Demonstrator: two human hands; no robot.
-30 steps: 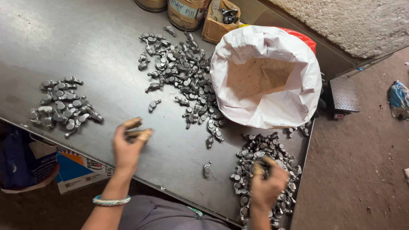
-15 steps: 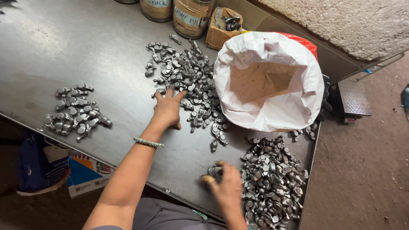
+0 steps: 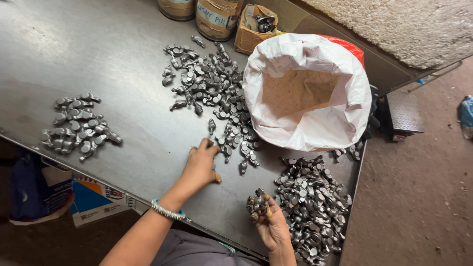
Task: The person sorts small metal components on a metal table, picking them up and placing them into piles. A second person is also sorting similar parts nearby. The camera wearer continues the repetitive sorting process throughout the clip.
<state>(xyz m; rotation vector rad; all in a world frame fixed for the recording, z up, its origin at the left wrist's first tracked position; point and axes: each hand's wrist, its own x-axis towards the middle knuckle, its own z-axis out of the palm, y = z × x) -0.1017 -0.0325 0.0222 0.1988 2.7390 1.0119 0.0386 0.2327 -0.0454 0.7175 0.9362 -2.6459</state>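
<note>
L hand (image 3: 201, 165) is lying flat on the desk (image 3: 98, 59), grip released, fingertips touching the near edge of the middle parts heap (image 3: 212, 93), which is stretching up and away from it. R hand (image 3: 268, 221) is clenching a few metal parts (image 3: 256, 202), just left of the near pile (image 3: 313, 202).

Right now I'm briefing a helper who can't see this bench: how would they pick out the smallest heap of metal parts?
Start at the grey metal table and go to its near left edge, far from the white sack. The smallest heap lies there alone, neater and sparser than the two bigger piles beside the sack.
</note>
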